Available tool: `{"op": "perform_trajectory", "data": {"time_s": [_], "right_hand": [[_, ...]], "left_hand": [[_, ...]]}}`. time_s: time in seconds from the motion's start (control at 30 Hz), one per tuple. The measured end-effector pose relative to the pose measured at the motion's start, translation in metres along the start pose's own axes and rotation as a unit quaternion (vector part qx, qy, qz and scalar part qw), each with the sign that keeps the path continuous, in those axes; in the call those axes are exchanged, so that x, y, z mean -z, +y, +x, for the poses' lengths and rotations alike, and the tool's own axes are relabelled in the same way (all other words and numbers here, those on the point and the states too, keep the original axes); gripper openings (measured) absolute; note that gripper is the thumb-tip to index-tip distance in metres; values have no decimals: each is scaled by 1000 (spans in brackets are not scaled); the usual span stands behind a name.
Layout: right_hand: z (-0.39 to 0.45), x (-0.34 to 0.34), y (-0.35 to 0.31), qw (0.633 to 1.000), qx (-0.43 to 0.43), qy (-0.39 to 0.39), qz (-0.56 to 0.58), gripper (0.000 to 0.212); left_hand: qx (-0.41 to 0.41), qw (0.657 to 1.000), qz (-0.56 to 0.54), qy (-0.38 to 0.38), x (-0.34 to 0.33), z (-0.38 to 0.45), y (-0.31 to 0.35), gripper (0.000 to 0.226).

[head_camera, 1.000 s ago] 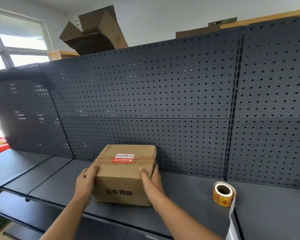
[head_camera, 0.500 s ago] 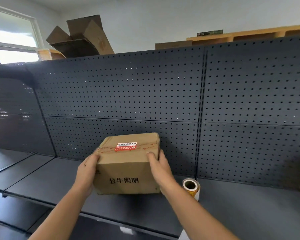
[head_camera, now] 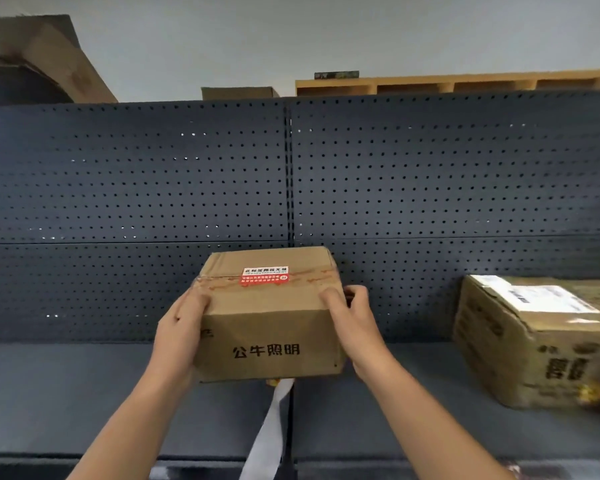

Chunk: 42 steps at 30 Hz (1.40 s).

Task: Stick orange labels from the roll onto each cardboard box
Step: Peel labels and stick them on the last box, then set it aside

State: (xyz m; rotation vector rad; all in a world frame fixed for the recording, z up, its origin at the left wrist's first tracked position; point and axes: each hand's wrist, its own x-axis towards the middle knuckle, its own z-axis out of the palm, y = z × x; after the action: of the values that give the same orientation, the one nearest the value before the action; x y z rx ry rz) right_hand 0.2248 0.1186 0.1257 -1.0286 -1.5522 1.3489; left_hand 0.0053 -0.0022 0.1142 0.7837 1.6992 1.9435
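Observation:
A small cardboard box (head_camera: 267,337) with black printed characters on its front and a red and white sticker (head_camera: 264,275) on its taped top is lifted above the dark shelf (head_camera: 66,393). My left hand (head_camera: 179,336) grips its left side and my right hand (head_camera: 352,323) grips its right side, thumbs on the top edge. The label roll is hidden behind the box; only its white backing strip (head_camera: 269,431) hangs down below the box over the shelf front.
A larger cardboard box (head_camera: 534,344) with a white shipping label stands on the shelf to the right. A dark pegboard wall (head_camera: 430,174) backs the shelf. Empty opened cartons (head_camera: 42,60) and a wooden rack (head_camera: 465,81) sit above the pegboard.
Both hands have carried the small box to the right along the shelf; it now covers the label roll. The view turned right, and the larger box came into sight.

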Motion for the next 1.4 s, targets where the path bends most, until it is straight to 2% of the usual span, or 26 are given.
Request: {"op": "perform_trajectory", "data": {"time_s": [0.13, 0.33, 0.5, 0.57, 0.8, 0.93, 1.1, 1.17, 1.33, 1.4], "right_hand": [[-1, 60, 15, 999, -2, 33, -6, 30], [0, 127, 45, 997, -4, 81, -15, 30], [4, 162, 75, 993, -5, 115, -10, 28], [6, 172, 88, 993, -10, 116, -8, 31], [6, 185, 121, 994, -28, 107, -6, 44], [7, 193, 131, 995, -13, 94, -19, 51], [6, 198, 137, 996, 10, 82, -18, 45], [9, 198, 138, 997, 12, 73, -19, 45], [17, 209, 139, 997, 12, 52, -51, 66], [15, 214, 141, 998, 18, 33, -48, 71]], "left_hand": [[5, 999, -25, -45, -56, -22, -11, 22], [34, 996, -39, -75, -119, -45, -40, 59], [64, 994, -35, -88, -162, -69, -55, 50], [71, 993, -28, -90, -173, -74, -62, 55], [91, 988, -5, -123, -189, -75, -94, 60], [66, 989, 29, -133, -189, -75, -106, 64], [48, 987, 51, -143, -184, -74, -114, 82], [50, 986, 52, -148, -184, -73, -112, 83], [87, 985, 47, -138, -183, -74, -116, 92], [65, 987, 45, -136, -180, -79, -123, 94]]}}
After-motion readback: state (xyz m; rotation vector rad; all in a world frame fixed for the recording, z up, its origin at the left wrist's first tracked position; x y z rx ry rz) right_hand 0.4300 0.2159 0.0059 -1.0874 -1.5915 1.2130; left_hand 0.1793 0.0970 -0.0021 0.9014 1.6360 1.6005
